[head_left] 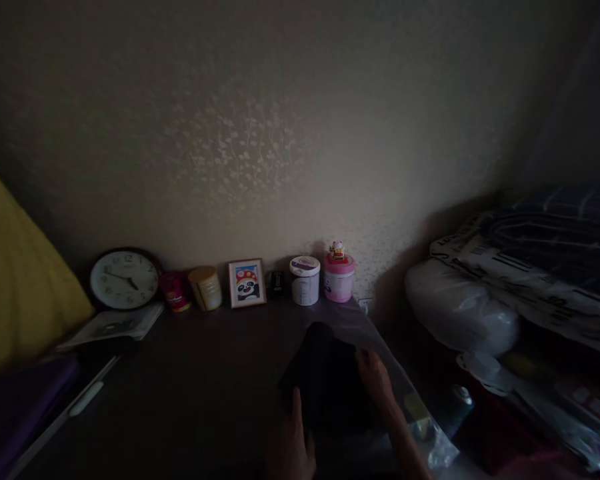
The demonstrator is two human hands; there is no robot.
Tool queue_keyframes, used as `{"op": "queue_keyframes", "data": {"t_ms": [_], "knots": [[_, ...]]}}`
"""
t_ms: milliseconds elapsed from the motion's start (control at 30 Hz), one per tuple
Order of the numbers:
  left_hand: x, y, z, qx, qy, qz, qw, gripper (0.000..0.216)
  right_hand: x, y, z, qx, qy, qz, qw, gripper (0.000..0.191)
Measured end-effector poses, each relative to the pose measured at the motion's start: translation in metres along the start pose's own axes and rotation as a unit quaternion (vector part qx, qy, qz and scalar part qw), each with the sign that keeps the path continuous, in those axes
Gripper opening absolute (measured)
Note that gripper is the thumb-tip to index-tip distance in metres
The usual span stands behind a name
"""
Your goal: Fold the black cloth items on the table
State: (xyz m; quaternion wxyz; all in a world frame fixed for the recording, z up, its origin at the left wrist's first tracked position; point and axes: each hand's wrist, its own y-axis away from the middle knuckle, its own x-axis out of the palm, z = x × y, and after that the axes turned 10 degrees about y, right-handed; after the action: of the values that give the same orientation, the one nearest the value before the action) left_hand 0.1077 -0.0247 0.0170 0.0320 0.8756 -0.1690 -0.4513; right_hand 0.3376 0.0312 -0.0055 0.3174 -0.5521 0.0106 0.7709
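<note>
A dark folded cloth [325,377] lies on a dark table [200,380] near its right edge. My right hand [377,383] rests on the cloth's right side, fingers laid flat on it. At the near left edge of the cloth is my left hand [293,443], with a finger stretched up along it. The room is dim, so the cloth's shape is hard to make out.
Along the wall stand a round clock [125,280], a red can [176,291], a beige tin [206,288], a panda picture frame [247,283], a white tub [305,280] and a pink tub [339,277]. A yellow cushion [15,287] is left; bedding and bags [505,293] pile right.
</note>
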Motion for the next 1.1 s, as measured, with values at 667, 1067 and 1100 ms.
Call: {"op": "queue_keyframes", "data": {"t_ms": [667, 1067, 1100], "knots": [[0.0, 0.0, 0.0, -0.002, -0.005, -0.014, 1.0, 0.063, -0.024, 0.01, 0.044, 0.036, -0.39, 0.109, 0.914, 0.039], [0.007, -0.007, -0.003, -0.031, 0.018, -0.026, 0.999, 0.068, 0.001, -0.004, 0.116, -0.014, -0.213, 0.145, 0.966, 0.044], [0.008, -0.007, -0.003, -0.028, 0.017, -0.034, 0.999, 0.067, 0.002, -0.003, 0.12, -0.018, -0.186, 0.149, 0.971, 0.044]]}}
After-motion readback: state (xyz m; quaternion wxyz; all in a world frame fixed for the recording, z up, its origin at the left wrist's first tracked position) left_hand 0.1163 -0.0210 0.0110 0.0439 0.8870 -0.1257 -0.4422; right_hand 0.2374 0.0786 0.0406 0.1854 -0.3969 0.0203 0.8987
